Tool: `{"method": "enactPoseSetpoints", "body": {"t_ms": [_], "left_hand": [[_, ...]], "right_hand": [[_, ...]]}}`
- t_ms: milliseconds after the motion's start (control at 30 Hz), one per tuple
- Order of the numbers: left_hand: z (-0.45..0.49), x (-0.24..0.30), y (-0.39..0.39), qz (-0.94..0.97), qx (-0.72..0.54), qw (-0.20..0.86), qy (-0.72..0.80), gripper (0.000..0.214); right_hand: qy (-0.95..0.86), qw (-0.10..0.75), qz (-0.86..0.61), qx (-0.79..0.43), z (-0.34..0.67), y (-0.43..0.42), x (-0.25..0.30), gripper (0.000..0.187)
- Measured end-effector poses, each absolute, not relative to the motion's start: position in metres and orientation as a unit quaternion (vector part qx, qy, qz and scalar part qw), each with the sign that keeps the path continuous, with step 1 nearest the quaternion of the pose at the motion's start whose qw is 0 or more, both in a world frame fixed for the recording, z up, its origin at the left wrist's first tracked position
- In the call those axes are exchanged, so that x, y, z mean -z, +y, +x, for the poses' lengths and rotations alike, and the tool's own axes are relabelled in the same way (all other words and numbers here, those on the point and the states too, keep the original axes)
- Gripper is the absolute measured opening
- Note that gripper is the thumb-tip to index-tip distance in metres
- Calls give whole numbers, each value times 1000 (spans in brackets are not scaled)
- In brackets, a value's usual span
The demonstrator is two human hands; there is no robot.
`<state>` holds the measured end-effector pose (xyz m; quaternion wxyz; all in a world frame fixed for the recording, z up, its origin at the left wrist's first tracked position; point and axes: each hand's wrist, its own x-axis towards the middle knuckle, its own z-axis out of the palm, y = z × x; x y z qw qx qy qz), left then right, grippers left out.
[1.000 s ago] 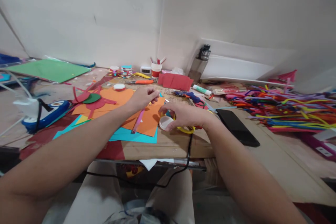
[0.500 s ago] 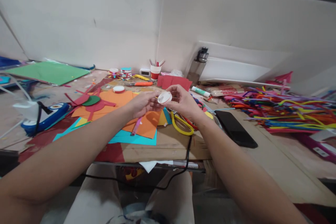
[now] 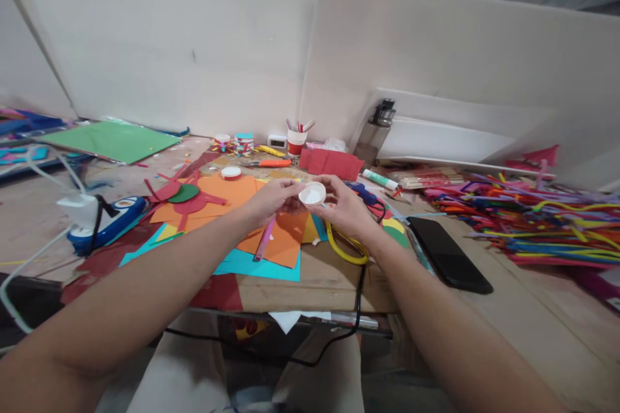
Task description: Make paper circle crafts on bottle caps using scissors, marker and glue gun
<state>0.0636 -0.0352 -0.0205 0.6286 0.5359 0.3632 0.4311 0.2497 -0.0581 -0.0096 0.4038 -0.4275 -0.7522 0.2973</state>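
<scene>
In the head view, a small, shallow round white piece, like a cut-down paper cup, is held above the orange paper with its hollow facing me. My right hand grips it from the right, thumb below and fingers behind. My left hand is closed at its left edge, fingertips against it and partly hidden. Below lie orange paper, turquoise paper and a pink strip. Yellow-handled scissors lie partly under my right hand.
A black phone and a pile of coloured pipe cleaners lie on the right. At left is a blue power strip with a white plug. Behind stand a red-and-white cup of pens, a glue stick and an orange cutter.
The camera view has shifted, so the whole scene sits slightly lower and further right. The white round piece has tilted, showing more of its hollow. Both hands stay at it.
</scene>
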Motion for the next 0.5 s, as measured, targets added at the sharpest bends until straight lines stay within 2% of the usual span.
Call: {"method": "enactPoseSetpoints", "body": {"t_ms": [67, 133, 200, 233, 333, 500], "left_hand": [[49, 12, -25, 600, -421, 511, 448, 27], [23, 1, -11, 667, -423, 308, 530, 21], [-10, -5, 7, 649, -432, 138, 611, 16], [-26, -5, 16, 630, -421, 86, 647, 16], [-67, 6, 38, 610, -348, 68, 708, 15], [-83, 34, 55, 594, -362, 179, 696, 27]], "right_hand": [[-752, 389, -436, -303, 251, -58, 9, 50], [-764, 355, -441, -309, 252, -60, 7, 48], [-787, 312, -435, -305, 252, -61, 6, 44], [-800, 294, -430, -298, 252, -62, 5, 42], [-822, 260, -417, -288, 250, -65, 5, 45], [-817, 258, -424, -293, 249, -68, 4, 49]]}}
